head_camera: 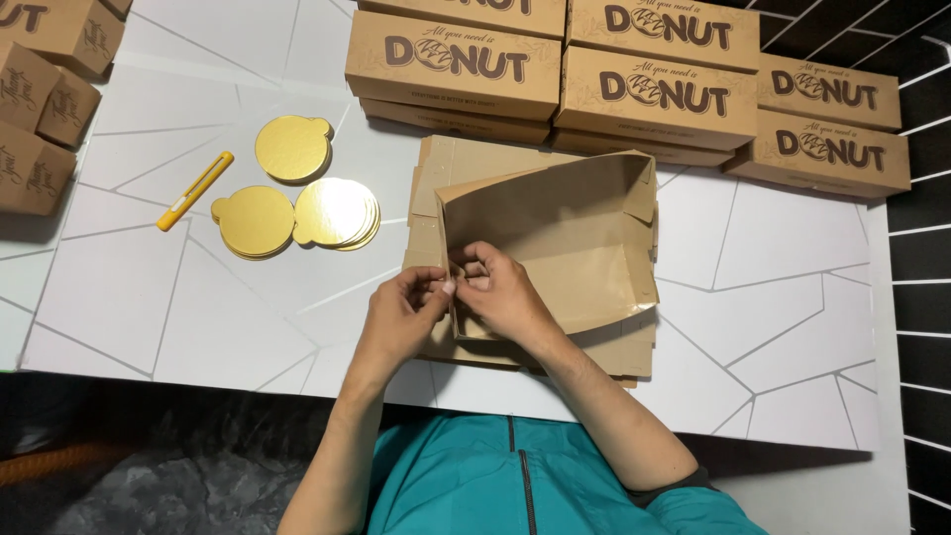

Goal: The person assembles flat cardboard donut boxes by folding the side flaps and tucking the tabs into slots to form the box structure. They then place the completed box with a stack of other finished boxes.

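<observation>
Both hands [451, 292] pinched on half-folded kraft box [565, 238] atop flat blanks, white line-patterned table [792, 327], dark floor.

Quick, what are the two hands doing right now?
Left hand: fingers pinched on the near corner of the half-folded brown cardboard box.
Right hand: closed on the same corner, pressing its flap.

1. A half-folded brown cardboard box [570, 243], plain inside, stands open just right of centre, its walls partly raised.
2. Its corner at 7 o'clock is pinched up.
3. It rests atop a stack of flat box blanks [614, 347].
</observation>
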